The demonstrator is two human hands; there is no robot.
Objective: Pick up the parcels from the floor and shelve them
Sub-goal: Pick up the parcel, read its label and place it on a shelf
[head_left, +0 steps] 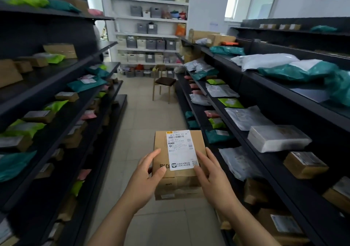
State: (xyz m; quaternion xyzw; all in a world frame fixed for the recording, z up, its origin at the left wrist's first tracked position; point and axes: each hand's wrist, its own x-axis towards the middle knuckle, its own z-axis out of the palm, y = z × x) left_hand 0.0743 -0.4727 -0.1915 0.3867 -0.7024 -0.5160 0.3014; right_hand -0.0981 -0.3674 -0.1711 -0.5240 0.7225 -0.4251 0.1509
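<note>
I hold a brown cardboard parcel (161, 143) with a white shipping label in front of me, above the tiled aisle floor. My left hand (146, 171) grips its left side, thumb on top. My right hand (212, 171) grips its right side, fingers touching the label's lower corner. A second cardboard box (178, 190) shows directly below the held one; whether it rests on the floor or is stacked under the parcel in my hands I cannot tell.
Dark shelving (62, 79) lines the left of the aisle and dark shelving (251, 97) the right, both loaded with teal, green, pink and white mailer bags and cardboard boxes. A wooden chair (163, 86) stands at the aisle's far end before white shelves (151, 35) with bins.
</note>
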